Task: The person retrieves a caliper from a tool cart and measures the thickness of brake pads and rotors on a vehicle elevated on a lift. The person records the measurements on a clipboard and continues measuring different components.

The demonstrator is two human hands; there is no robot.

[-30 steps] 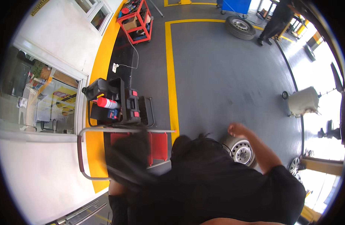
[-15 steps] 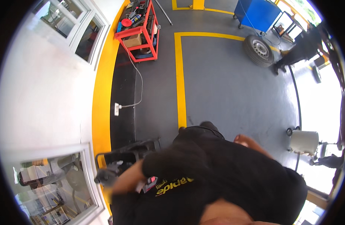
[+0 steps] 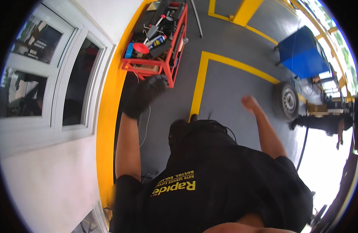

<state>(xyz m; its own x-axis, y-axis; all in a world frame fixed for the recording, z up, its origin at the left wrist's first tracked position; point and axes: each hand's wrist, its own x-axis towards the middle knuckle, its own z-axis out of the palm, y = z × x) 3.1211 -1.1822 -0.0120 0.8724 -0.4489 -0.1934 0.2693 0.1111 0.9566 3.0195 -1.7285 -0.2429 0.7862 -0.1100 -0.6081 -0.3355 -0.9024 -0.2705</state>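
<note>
My left hand (image 3: 144, 95), in a black glove, is raised at the lower end of a red tool cart (image 3: 173, 77); motion blurs its fingers, and I cannot tell whether it touches the cart or holds anything. The cart's top carries dark tools, a red disc (image 3: 141, 47) and a spray can (image 3: 157, 41). Out to the right, my bare right hand (image 3: 249, 103) hangs over the grey floor, fingers loosely curled, with nothing visible in them. A tire on a steel rim (image 3: 286, 101) lies beyond it.
A white wall with windows (image 3: 50, 97) runs along my left. At the back right stand a blue cabinet (image 3: 301, 52) and a yellow post (image 3: 247, 11). Another person (image 3: 326, 124) in dark clothes is at the right. A white cable (image 3: 148, 120) lies on the floor.
The view has moved forward to the red cart, which is now closer. The black tool caddy has dropped mostly out of view. My gloved left hand has swung up and forward.
</note>
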